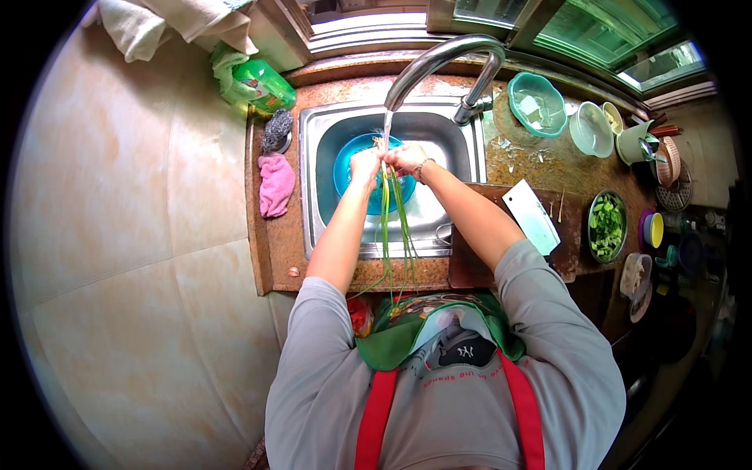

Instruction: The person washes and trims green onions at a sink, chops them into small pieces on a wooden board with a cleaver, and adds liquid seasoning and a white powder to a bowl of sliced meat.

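Note:
Water runs from the curved metal faucet [446, 50] onto a bunch of green onions [385, 217]. My left hand [367, 164] and my right hand [406, 160] both grip the bunch near its pale root ends. The long green leaves hang toward me, across the sink's front rim and past the counter edge. Beneath my hands a blue plastic basin [343, 176] sits in the stainless steel sink [437, 202]. My fingers partly hide the roots and the inside of the basin.
Right of the sink, a cleaver [531, 217] lies on a dark cutting board [470, 258]. Beyond it stands a metal bowl of chopped greens [608, 226]. Green plastic bowls [537, 106] line the window side. A pink cloth [276, 185] and a steel wool scrubber [277, 129] lie at left.

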Available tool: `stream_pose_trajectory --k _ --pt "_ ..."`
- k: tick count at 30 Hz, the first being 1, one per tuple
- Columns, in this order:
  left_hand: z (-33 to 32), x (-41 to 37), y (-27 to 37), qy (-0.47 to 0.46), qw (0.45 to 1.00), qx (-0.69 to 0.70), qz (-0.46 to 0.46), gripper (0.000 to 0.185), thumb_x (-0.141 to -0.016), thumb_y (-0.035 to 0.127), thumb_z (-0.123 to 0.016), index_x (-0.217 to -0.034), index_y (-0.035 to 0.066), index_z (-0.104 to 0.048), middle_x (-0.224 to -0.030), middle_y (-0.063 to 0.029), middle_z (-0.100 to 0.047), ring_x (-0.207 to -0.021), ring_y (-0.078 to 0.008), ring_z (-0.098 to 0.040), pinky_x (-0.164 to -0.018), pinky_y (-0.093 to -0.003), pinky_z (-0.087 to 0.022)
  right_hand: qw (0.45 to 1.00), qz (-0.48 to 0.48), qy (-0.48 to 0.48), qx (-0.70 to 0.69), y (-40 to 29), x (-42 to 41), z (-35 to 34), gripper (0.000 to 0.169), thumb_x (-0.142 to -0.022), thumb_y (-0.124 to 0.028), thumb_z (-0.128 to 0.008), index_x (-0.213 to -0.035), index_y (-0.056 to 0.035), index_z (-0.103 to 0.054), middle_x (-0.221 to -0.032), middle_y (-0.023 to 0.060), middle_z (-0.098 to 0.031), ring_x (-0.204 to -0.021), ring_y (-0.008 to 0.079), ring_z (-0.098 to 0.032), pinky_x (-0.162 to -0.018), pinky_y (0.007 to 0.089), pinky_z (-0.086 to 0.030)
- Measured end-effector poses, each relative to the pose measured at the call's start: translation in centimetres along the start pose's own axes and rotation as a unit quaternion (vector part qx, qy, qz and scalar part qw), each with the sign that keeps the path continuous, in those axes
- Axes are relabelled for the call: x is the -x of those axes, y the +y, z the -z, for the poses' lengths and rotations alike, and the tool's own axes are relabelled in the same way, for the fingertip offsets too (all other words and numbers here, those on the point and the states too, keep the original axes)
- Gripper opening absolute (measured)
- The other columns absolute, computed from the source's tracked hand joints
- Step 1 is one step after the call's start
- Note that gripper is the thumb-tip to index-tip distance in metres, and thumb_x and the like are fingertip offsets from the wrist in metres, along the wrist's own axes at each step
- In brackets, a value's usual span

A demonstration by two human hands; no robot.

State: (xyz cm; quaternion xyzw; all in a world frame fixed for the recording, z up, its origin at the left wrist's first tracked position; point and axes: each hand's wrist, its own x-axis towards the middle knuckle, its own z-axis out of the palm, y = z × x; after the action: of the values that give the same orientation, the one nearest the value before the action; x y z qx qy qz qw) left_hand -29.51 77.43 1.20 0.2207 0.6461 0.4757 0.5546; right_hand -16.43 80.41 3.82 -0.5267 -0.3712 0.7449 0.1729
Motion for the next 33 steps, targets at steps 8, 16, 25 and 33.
stream_pose_trajectory --k 8,16,25,33 --pt "-2.0 1.2 2.3 -0.082 0.996 -0.007 -0.019 0.03 -0.095 0.023 -0.057 -0.078 -0.001 -0.062 -0.065 -0.0085 -0.062 -0.047 -0.0161 -0.056 -0.041 -0.0284 -0.043 0.998 0.054 0.002 0.031 0.4 0.4 1.4 0.021 -0.091 -0.017 -0.063 -0.076 -0.0029 -0.065 -0.065 0.0037 -0.062 -0.053 0.0103 -0.056 -0.049 0.0243 -0.046" --pt "-1.1 -0.8 1.8 -0.174 0.982 0.014 0.073 0.024 -0.097 0.023 -0.053 -0.091 0.002 -0.061 -0.074 -0.0087 -0.061 -0.064 -0.0198 -0.06 -0.053 -0.035 -0.048 0.975 0.018 -0.034 -0.218 0.9 -1.2 0.8 0.016 -0.091 -0.01 -0.056 -0.08 0.0004 -0.06 -0.067 0.0059 -0.058 -0.052 0.0117 -0.05 -0.045 0.0241 -0.041" --pt "-0.2 -0.7 3.2 -0.216 0.963 0.086 0.14 0.031 -0.094 0.032 -0.059 -0.102 0.002 -0.062 -0.091 -0.0106 -0.066 -0.076 -0.0207 -0.062 -0.064 -0.0345 -0.05 0.998 0.011 -0.024 -0.061 0.0 -0.1 0.9 0.009 -0.088 -0.01 -0.066 -0.086 -0.0011 -0.067 -0.077 0.0065 -0.064 -0.058 0.0106 -0.058 -0.048 0.0239 -0.046" --pt "-0.5 0.5 3.2 -0.109 0.985 0.074 0.111 0.022 -0.096 0.02 -0.05 -0.103 0.002 -0.061 -0.078 -0.0076 -0.062 -0.054 -0.0148 -0.051 -0.049 -0.0276 -0.04 0.957 -0.026 0.106 0.27 -4.2 1.4 2.7 0.028 -0.072 -0.027 -0.075 -0.078 -0.0007 -0.066 -0.068 0.0041 -0.063 -0.055 0.0165 -0.061 -0.054 0.0336 -0.052"
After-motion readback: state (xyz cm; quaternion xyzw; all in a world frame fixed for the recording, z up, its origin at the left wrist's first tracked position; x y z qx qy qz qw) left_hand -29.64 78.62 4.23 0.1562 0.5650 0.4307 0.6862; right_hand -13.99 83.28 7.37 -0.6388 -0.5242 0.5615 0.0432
